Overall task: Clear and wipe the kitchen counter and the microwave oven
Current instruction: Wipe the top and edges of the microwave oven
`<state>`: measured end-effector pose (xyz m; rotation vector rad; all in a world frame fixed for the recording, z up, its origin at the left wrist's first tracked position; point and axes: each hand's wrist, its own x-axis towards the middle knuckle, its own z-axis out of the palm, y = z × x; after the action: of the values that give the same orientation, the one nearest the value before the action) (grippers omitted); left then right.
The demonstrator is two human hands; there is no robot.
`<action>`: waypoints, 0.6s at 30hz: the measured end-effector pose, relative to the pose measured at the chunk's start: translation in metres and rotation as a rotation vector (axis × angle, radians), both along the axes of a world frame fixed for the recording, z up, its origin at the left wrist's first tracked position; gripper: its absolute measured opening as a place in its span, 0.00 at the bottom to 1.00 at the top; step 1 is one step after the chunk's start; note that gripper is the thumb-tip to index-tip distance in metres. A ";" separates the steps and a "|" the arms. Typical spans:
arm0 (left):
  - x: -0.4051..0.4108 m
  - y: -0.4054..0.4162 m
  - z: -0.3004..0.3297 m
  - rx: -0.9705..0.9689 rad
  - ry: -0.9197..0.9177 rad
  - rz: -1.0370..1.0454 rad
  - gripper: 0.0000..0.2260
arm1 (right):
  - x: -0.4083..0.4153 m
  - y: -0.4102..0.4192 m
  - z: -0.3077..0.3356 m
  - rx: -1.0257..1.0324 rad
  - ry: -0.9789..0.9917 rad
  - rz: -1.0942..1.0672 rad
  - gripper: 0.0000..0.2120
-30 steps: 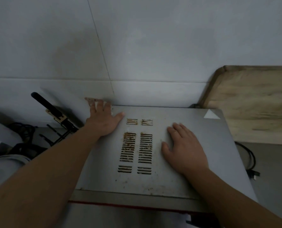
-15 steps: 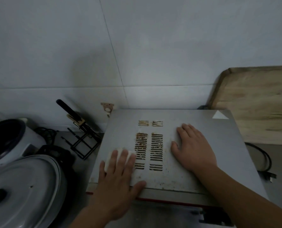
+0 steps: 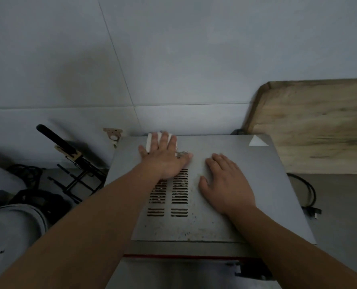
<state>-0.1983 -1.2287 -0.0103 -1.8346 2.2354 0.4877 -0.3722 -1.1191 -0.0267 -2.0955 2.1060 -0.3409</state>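
Note:
The grey microwave oven [image 3: 277, 184] fills the middle of the view, its top marked with rusty vent slots [image 3: 169, 197] and brown specks near the front edge. My left hand [image 3: 165, 159] lies flat with straight fingers on a white wipe [image 3: 152, 140] at the back edge of the top, left of centre. My right hand [image 3: 225, 184] rests flat on the top, just right of the vents, holding nothing.
A large wooden board [image 3: 319, 126] leans on the tiled wall at right. A black cable with plug [image 3: 311, 197] lies on the counter beside the oven. At left stand a black wire rack with a knife [image 3: 69, 155] and a grey pot lid [image 3: 12, 230].
My left hand slid the white wipe from the front left of the oven top to its back edge. The right hand stayed in place.

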 end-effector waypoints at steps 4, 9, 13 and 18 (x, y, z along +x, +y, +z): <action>0.008 0.017 -0.001 -0.029 0.050 -0.017 0.41 | -0.002 0.001 -0.001 -0.006 0.004 0.002 0.30; 0.040 0.109 -0.004 -0.108 0.040 -0.110 0.40 | -0.002 0.001 -0.001 -0.001 -0.004 0.004 0.31; 0.060 0.192 -0.010 -0.162 -0.028 -0.191 0.38 | -0.001 0.002 0.000 0.009 0.000 0.014 0.32; 0.076 0.221 -0.019 -0.103 -0.105 -0.186 0.38 | -0.001 0.002 0.003 0.014 0.012 0.020 0.32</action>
<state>-0.1219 -1.0080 -0.0294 -1.6352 2.3683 0.2417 -0.3728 -1.1167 -0.0240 -2.1148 2.0860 -0.3104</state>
